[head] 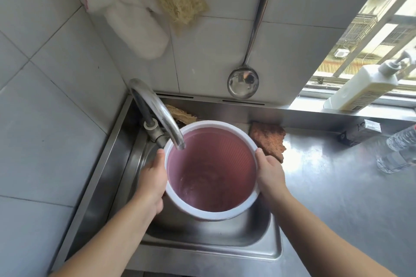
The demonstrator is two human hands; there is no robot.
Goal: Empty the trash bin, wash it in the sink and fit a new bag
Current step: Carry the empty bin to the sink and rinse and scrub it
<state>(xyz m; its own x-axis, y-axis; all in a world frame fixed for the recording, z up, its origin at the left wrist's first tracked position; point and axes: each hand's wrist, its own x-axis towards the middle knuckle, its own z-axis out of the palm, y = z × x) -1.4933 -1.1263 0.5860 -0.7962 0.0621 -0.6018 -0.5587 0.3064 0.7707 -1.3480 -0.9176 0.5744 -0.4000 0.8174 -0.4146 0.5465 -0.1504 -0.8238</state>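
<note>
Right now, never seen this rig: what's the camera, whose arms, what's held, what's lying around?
There is one picture, from a wide-angle camera worn on a person's head, looking down. No robot: the arms are the person's own. The left hand and right hand grip opposite sides of a round pink plastic trash bin with a white rim, held upright over the stainless steel sink, its opening under the curved metal tap. The bin has no bag or trash; whether water runs is unclear. On the steel counter lie a brown scouring pad and a clear plastic bottle. A steel ladle hangs on the tiled wall.
</note>
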